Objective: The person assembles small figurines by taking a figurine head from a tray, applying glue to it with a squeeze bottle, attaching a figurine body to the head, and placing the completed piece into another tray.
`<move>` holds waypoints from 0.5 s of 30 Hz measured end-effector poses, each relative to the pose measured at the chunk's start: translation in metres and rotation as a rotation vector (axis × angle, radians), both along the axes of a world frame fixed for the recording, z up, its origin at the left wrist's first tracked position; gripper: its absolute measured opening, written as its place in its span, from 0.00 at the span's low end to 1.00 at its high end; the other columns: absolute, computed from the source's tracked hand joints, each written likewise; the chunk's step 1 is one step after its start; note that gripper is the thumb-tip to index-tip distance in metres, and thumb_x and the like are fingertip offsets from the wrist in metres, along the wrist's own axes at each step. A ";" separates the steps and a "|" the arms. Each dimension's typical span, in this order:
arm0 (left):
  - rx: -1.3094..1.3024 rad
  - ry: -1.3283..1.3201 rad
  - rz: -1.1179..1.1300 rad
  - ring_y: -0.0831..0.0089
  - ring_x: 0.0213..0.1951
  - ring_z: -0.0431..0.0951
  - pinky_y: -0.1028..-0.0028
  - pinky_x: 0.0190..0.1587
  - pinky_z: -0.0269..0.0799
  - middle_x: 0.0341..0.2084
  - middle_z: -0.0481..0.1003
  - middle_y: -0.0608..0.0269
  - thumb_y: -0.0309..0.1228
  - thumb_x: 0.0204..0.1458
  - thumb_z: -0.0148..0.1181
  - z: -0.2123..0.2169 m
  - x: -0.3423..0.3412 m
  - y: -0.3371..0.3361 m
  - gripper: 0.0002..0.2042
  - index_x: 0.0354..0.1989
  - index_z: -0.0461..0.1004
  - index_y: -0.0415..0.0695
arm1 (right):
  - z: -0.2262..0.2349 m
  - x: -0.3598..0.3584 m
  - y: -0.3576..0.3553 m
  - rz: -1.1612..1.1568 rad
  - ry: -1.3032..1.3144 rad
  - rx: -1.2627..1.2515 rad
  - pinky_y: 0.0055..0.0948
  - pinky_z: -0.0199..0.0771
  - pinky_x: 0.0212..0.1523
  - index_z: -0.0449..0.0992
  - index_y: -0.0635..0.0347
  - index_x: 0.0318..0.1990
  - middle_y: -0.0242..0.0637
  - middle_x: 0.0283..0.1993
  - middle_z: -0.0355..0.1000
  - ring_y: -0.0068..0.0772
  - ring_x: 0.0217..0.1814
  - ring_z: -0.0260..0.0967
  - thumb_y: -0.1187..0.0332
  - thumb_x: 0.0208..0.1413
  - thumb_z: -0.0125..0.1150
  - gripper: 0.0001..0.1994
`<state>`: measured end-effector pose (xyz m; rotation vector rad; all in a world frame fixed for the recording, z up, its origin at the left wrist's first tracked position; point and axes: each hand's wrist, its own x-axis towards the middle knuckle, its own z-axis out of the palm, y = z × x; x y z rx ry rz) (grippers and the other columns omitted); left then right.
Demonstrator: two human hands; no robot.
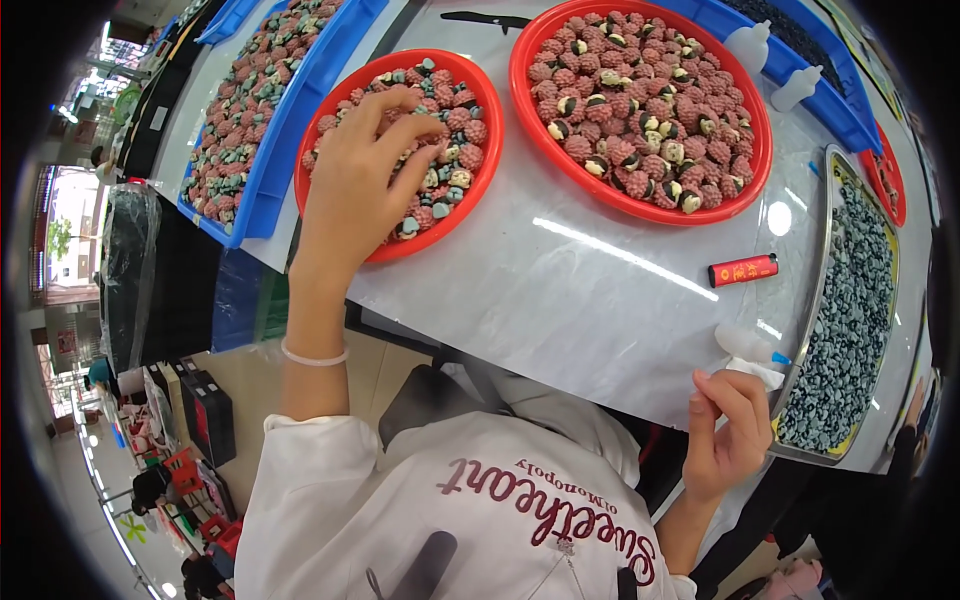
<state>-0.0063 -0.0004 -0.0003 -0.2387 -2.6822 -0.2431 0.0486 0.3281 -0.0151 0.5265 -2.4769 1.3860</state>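
Left hand half-curled, fingers over knobbly pink pieces in left round red bowl; cannot tell if gripping any. Right hand loosely curled, near right edge of glossy table, hold unclear.

A: Is it bright?
B: Yes! The counter is so shiny it has a long white streak and a round white spot.
A: Any lights?
B: A window on the left glows almost white, and lamps shine in a line below it. It's darker under the counter.
A: Is it blurry?
B: The left hand and small bowl look clear. The far room is a bit fuzzy.
A: And the edges?
B: Black corners, and the tray looks bent.
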 end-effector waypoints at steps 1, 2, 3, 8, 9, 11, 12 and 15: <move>0.019 -0.012 -0.001 0.64 0.38 0.69 0.67 0.39 0.62 0.37 0.68 0.62 0.30 0.44 0.54 0.001 0.000 -0.001 0.08 0.33 0.71 0.45 | 0.000 0.000 0.000 0.013 0.001 0.005 0.19 0.60 0.19 0.75 0.65 0.30 0.39 0.24 0.67 0.27 0.21 0.62 0.84 0.34 0.57 0.12; 0.037 -0.023 -0.002 0.64 0.39 0.69 0.66 0.39 0.63 0.37 0.68 0.62 0.29 0.43 0.55 0.003 0.000 0.000 0.08 0.34 0.71 0.45 | 0.000 0.000 0.001 0.026 0.001 0.010 0.19 0.60 0.20 0.75 0.65 0.30 0.39 0.24 0.67 0.27 0.21 0.62 0.84 0.33 0.57 0.11; 0.040 -0.020 -0.006 0.64 0.39 0.69 0.66 0.39 0.63 0.37 0.68 0.62 0.29 0.43 0.55 0.006 0.002 0.003 0.08 0.34 0.71 0.45 | 0.000 0.000 0.001 0.022 0.004 0.013 0.19 0.60 0.20 0.75 0.65 0.30 0.39 0.24 0.67 0.27 0.21 0.62 0.84 0.33 0.57 0.11; 0.113 -0.281 0.143 0.62 0.38 0.70 0.67 0.39 0.65 0.37 0.68 0.61 0.25 0.43 0.53 0.030 0.001 0.014 0.10 0.36 0.68 0.42 | 0.004 -0.001 0.004 0.010 0.016 0.016 0.19 0.61 0.21 0.75 0.66 0.29 0.38 0.23 0.67 0.28 0.21 0.63 0.84 0.34 0.58 0.10; 0.114 -0.281 0.148 0.62 0.38 0.70 0.67 0.39 0.65 0.37 0.68 0.61 0.25 0.43 0.53 0.031 0.000 0.014 0.10 0.36 0.68 0.42 | 0.004 0.000 0.006 0.016 0.016 0.016 0.19 0.61 0.21 0.75 0.66 0.29 0.38 0.23 0.67 0.28 0.21 0.63 0.84 0.34 0.58 0.10; 0.087 -0.289 0.110 0.62 0.34 0.71 0.68 0.38 0.66 0.36 0.68 0.60 0.24 0.43 0.53 0.033 -0.002 0.012 0.08 0.34 0.68 0.41 | 0.003 0.001 0.011 -0.021 0.055 0.005 0.18 0.59 0.19 0.74 0.66 0.29 0.39 0.23 0.67 0.26 0.21 0.62 0.84 0.35 0.57 0.10; 0.085 -0.294 0.110 0.62 0.34 0.71 0.68 0.38 0.66 0.36 0.68 0.60 0.24 0.43 0.53 0.032 -0.001 0.011 0.08 0.34 0.68 0.41 | 0.002 0.002 0.012 -0.021 0.050 0.004 0.18 0.59 0.19 0.74 0.66 0.29 0.39 0.23 0.67 0.26 0.21 0.62 0.84 0.35 0.57 0.10; 0.275 -0.259 0.136 0.62 0.32 0.70 0.69 0.35 0.66 0.33 0.68 0.59 0.23 0.42 0.53 0.030 0.005 0.009 0.07 0.32 0.69 0.40 | 0.000 0.002 0.018 -0.052 0.022 -0.005 0.16 0.56 0.17 0.74 0.68 0.29 0.39 0.23 0.67 0.23 0.20 0.61 0.84 0.36 0.57 0.09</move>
